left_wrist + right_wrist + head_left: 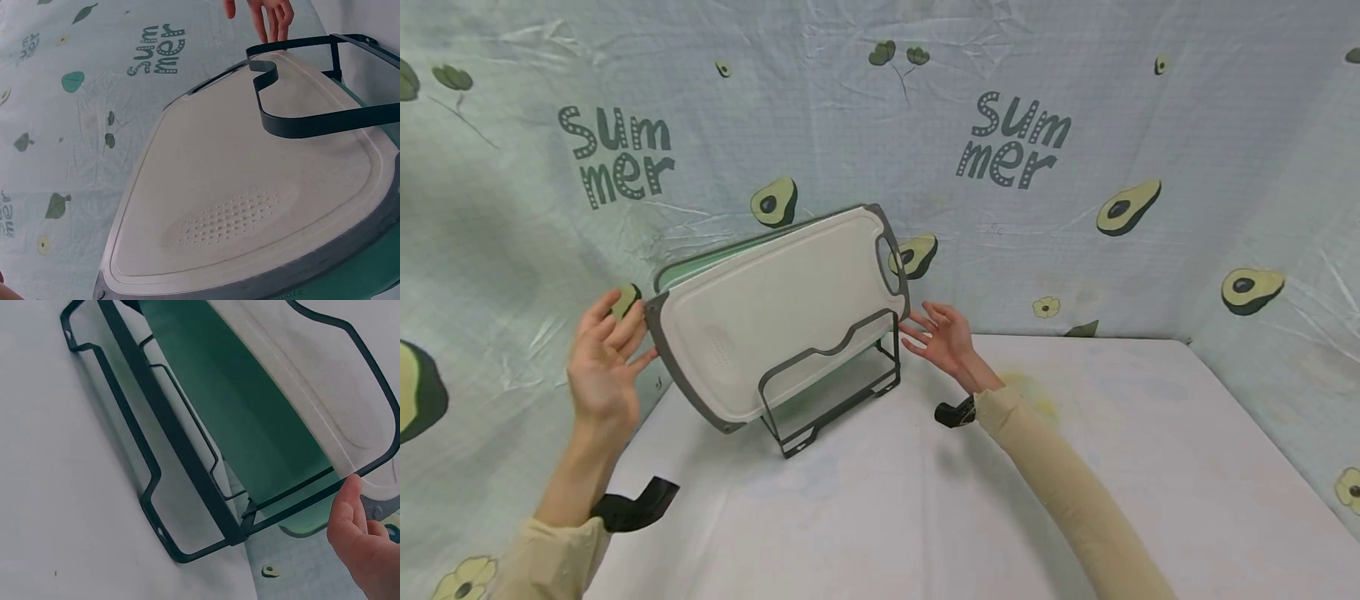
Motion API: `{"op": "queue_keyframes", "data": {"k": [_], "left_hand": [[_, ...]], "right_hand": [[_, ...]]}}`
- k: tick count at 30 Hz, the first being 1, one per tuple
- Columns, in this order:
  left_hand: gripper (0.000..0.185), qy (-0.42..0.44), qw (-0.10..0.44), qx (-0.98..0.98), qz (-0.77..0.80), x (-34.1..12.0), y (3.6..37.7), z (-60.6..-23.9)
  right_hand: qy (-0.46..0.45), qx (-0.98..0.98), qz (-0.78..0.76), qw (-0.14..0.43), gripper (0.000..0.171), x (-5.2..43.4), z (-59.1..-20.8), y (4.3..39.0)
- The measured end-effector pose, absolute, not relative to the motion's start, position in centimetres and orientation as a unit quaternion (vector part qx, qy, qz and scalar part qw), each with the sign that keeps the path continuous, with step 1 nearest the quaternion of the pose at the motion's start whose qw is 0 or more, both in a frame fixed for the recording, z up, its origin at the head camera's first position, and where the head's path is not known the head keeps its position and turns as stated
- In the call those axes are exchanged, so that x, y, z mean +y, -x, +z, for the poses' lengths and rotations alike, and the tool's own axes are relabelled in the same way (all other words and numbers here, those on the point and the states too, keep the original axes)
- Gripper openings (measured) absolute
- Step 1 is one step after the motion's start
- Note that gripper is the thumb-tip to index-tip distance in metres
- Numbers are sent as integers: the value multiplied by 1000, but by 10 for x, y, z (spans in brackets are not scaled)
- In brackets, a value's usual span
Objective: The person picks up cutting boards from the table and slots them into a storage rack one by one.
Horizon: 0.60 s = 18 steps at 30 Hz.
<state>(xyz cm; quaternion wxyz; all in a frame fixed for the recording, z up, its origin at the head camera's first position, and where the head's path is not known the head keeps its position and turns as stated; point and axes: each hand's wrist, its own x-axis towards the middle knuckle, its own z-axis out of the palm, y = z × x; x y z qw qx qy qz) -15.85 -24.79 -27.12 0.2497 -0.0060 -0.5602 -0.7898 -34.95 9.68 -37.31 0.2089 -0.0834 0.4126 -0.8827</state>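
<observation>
A white cutting board (782,308) with grey edges leans in a black wire rack (842,415), its left end overhanging the rack. Behind it a green cutting board (688,268) shows along the top, and its lower part (231,412) is visible in the right wrist view. My left hand (606,367) is at the white board's left corner, fingers spread and slightly bent. My right hand (946,340) is by the boards' lower right corner and the rack's end, fingers loosely extended. Whether either hand touches a board is unclear.
The rack stands on a white-covered table (880,517) towards its back left. A patterned curtain (820,108) hangs close behind the boards and along both sides. Black straps (634,507) are on my wrists.
</observation>
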Motion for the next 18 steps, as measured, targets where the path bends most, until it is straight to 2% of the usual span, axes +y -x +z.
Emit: {"op": "queue_keyframes", "data": {"k": [3, 10, 18], "left_hand": [[41, 3, 255, -568, -783, -247, 158, -273], [42, -5, 260, -591, -764, -244, 155, -276], [44, -14, 258, -598, -758, -243, 153, -281]], "right_hand": [[82, 411, -884, 209, 25, 97, -377, 349], [71, 410, -884, 211, 32, 96, -386, 348], [58, 397, -890, 216, 16, 95, -394, 347]]}}
